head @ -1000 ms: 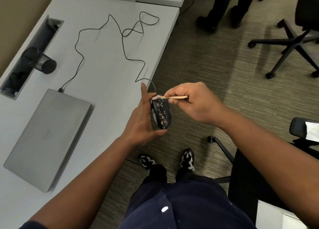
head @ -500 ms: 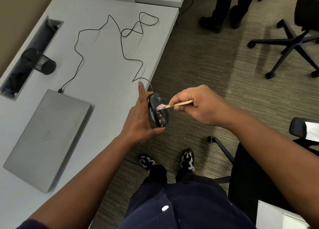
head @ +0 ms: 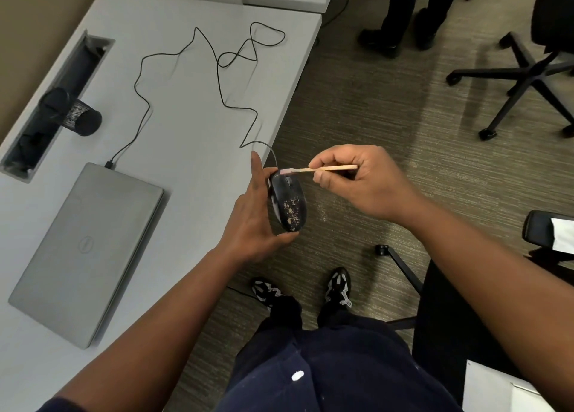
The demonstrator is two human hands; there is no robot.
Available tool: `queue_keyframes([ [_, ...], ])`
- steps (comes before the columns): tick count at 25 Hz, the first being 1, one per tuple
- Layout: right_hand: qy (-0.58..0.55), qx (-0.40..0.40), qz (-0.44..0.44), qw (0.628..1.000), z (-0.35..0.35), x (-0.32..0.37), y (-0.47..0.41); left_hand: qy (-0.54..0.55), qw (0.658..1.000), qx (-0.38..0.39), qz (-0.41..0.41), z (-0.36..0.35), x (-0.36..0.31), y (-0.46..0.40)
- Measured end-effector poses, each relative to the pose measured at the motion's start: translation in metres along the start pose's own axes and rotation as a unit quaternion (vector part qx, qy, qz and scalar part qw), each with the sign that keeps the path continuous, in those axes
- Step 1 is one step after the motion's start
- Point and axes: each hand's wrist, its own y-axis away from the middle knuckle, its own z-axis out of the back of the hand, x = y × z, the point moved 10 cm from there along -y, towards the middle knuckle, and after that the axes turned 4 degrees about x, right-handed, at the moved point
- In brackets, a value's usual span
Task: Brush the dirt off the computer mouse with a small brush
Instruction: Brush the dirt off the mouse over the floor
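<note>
We judged the computer mouse (head: 288, 205), at frame centre off the desk (head: 192, 126) edge, light, rigid and smooth, best cradled by its sides. Our left hand (head: 253, 222) cupped it so; our right hand (head: 357, 182) pinched the small brush (head: 313, 170), bristles touching the mouse's top end.

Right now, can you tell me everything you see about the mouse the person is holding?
The computer mouse is black, smooth and rounded, like shiny plastic. Pale specks of dirt are stuck over its lower half; the upper part looks cleaner. It is held up off the desk, tilted on its side, above the carpet by the desk edge. The left hand cups it from the left and below. The pinkish tip of the small brush, held by the right hand, touches its top end, where the thin black cable leaves.
</note>
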Motion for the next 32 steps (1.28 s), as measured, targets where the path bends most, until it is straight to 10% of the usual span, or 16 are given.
queue_keyframes([
  [32, 0.040, -0.096, 0.033, 0.994, -0.003, 0.004, -0.003, 0.058, 0.998, -0.010, -0.017, -0.010, -0.003, 0.003],
])
